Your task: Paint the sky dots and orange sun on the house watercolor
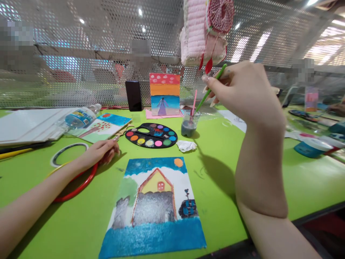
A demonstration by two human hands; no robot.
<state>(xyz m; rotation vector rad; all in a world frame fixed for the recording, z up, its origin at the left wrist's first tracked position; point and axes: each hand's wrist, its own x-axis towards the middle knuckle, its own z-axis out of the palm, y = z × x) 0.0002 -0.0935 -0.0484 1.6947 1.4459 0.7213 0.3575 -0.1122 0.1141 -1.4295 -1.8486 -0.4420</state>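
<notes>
Perforated metal screens [81, 39] rise behind a lime-green desk [215, 219] crowded with painting gear. The right hand [242, 93] pinches a green-handled paintbrush [212, 84] between thumb and fingertips, its lower end reaching the mouth of a glass jar of grey water [189, 126], where a pink brush [194, 102] also stands. The paintbrush looks light, stiff and slim, and its smooth handle may turn slippery when wet, so a grip around mid-handle, clear of the bristles, seems best. The left hand [101, 153] lies curled on the desk beside a red plastic ring [78, 185], with a thin pale stick [115, 138] showing past it; whether the stick is gripped, I cannot tell. Between the hands sit a round watercolour palette [151, 135] and, nearer, a painted house on paper [153, 212].
</notes>
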